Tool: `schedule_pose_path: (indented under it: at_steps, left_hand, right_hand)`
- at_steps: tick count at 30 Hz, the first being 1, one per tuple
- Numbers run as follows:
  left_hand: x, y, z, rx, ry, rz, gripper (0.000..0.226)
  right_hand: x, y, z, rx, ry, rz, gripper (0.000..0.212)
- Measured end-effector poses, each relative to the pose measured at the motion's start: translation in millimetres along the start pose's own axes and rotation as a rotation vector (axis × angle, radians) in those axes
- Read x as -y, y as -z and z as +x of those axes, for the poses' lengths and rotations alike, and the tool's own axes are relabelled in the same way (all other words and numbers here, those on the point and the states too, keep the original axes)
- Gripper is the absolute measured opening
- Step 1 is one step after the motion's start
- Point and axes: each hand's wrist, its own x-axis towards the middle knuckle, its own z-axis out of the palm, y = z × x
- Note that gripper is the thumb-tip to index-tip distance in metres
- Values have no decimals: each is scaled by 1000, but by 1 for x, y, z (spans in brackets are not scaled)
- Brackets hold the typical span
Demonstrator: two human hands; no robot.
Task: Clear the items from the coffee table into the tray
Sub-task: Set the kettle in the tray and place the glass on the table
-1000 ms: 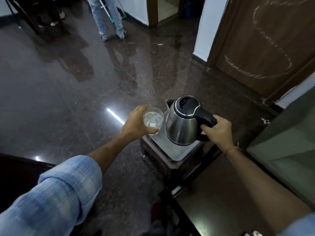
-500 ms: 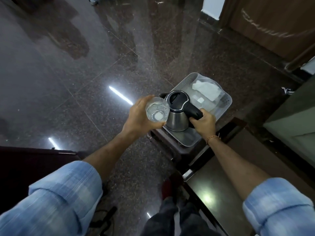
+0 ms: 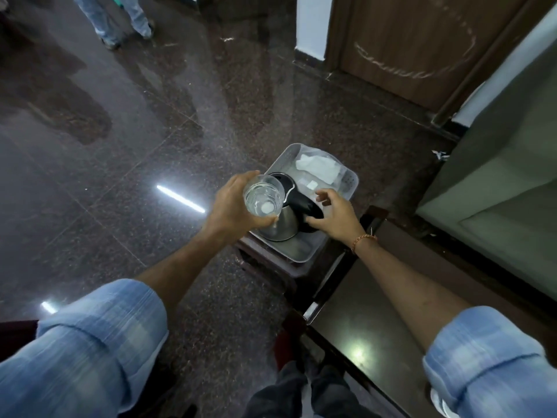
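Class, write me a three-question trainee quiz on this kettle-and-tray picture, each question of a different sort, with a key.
1. True or false: the kettle stands inside the tray.
2. Which hand grips the glass? A) left hand B) right hand C) neither
3. Fill in: the white cloth lies at the tray's ____ end, beyond the kettle.

Key: 1 true; 2 A; 3 far.

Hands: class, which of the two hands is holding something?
The left hand: its fingers curl round the clear glass. The right hand hovers with spread fingers by the kettle handle, gripping nothing.
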Motion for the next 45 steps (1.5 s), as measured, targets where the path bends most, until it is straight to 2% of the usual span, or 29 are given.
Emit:
schedule_pose_path:
  at_steps: [8,12,14,20,27,34,39,45]
  left_hand:
    - [-90,-34,25,119,-176,-22,95]
    - [-165,-74,26,199,-336,-12,96]
    - [-183,-85,28,205,-352,-27,96]
    - [-280,-178,-1,314,-451,-53,92]
    - [-356,-299,-52,443,-483,-98,91]
    - [-386,-404,-92,591,-490,-79,94]
    - [-376,-451,-108,679,-503,-33,97]
    - [-343,-499,-117,733,-440,-31,99]
  right_hand:
    - [18,119,-59,-186,42,-72,78]
    - [-5,196,-113,-324,0,-62,83]
    - [-13,214,-127,-325,-17,-48,84]
    - [-86,301,-228,-464,-136,-68,89]
    - [-176,382,-341,-510,-239,-44,89]
    - [-236,413,-410,-640,-276,-9,87]
    - [-267,408,-422,-703,-353,64,91]
    - [-299,388,-428,-771,-444,186,93]
